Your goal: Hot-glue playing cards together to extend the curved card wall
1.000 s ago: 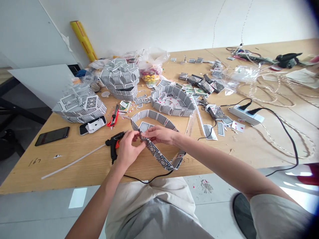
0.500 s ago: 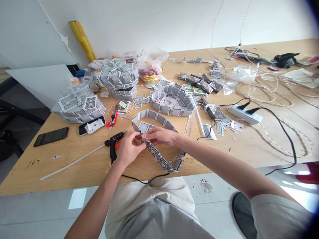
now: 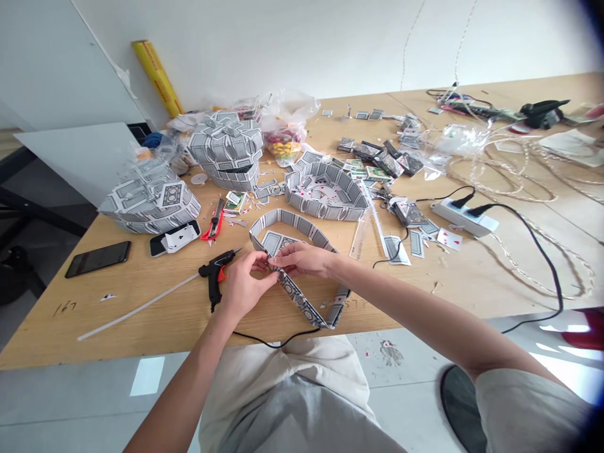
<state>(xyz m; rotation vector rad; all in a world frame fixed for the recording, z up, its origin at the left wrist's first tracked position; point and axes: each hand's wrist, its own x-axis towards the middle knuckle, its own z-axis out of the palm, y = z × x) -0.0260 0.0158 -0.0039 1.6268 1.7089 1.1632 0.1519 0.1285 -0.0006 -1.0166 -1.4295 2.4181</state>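
Note:
A heart-shaped band of playing cards (image 3: 296, 297) stands on its edge near the front of the table. My left hand (image 3: 246, 280) pinches its left side, thumb and fingers closed on the strip. Right beside it, my right hand (image 3: 304, 259) grips the same strip, fingertips close to those of the left. Inside the band lie some flat playing cards (image 3: 276, 241), partly covered by my right hand. A black glue gun (image 3: 216, 277) with an orange trigger lies just left of my left hand, a long white glue stick (image 3: 136, 307) running out from its back.
Behind the band sits a heart-shaped card tray (image 3: 325, 211). Lidded card boxes (image 3: 151, 204) stand at the left, near a red utility knife (image 3: 215, 220) and two phones (image 3: 98, 258). To the right are a power strip (image 3: 465, 217), card packs (image 3: 387, 165) and coiled rope.
Almost nothing differs. Both hands keep their hold on the card band, and the view has shifted very slightly.

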